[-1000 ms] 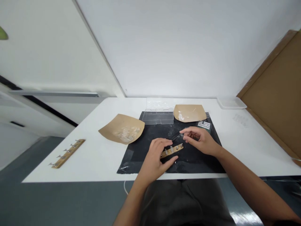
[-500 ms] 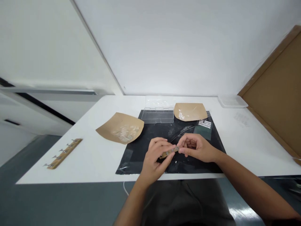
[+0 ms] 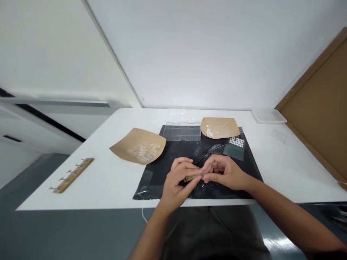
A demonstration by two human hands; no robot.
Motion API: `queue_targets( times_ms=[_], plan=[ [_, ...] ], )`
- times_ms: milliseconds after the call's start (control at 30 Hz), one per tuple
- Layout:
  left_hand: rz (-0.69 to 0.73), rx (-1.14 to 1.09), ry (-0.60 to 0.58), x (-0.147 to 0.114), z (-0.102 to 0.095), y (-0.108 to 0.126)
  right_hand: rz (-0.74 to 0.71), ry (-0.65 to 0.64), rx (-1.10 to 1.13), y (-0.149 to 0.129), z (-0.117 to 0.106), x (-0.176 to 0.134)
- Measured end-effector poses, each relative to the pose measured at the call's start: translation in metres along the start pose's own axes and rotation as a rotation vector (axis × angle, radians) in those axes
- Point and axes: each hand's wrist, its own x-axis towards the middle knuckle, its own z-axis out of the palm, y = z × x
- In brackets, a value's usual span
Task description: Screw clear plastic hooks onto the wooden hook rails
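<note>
Moved in since a second ago, the right hand (image 3: 226,172) now meets the left hand (image 3: 177,182), whose grip pinches a wooden strip (image 3: 190,178) over the black mat (image 3: 162,166); whether the right grip closes on anything, I cannot tell.

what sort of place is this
Probably a work area for small parts: a black mat on a white table, a brown paper tray of clear pieces and, at left, a wooden strip with metal fittings.
</note>
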Motion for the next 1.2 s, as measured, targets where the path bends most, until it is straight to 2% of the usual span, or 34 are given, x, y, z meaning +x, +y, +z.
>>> queue_targets(
  times_ms=[133, 267, 500, 700, 967, 1067, 1200],
  plan=[
    [-0.038, -0.074, -0.015, -0.0019, -0.0010, -0.0013, -0.013, -0.022, -0.063, -0.0005, -0.0010, -0.0004],
    [-0.057, -0.127, -0.058, -0.0042, -0.0030, -0.0019, -0.091, -0.062, -0.160, -0.0031, -0.0012, -0.0006],
    [-0.136, -0.140, -0.071, -0.0046, -0.0025, -0.0026, -0.164, 0.006, -0.317, -0.0024, 0.0003, -0.0010],
    [-0.137, -0.064, -0.054, -0.0053, -0.0036, -0.0018, -0.194, 0.007, -0.327, -0.0030, 0.0006, -0.0014],
    [-0.162, -0.076, -0.055, -0.0039, -0.0032, 0.0001, -0.222, -0.019, -0.375, -0.0047, -0.0023, -0.0021],
    [-0.170, -0.104, -0.080, -0.0036, -0.0035, 0.0014, -0.289, -0.033, -0.487, -0.0055, -0.0044, -0.0019],
    [-0.174, -0.075, -0.079, -0.0050, -0.0043, 0.0017, -0.459, -0.017, -0.670, -0.0030, -0.0059, -0.0010]
  ],
)
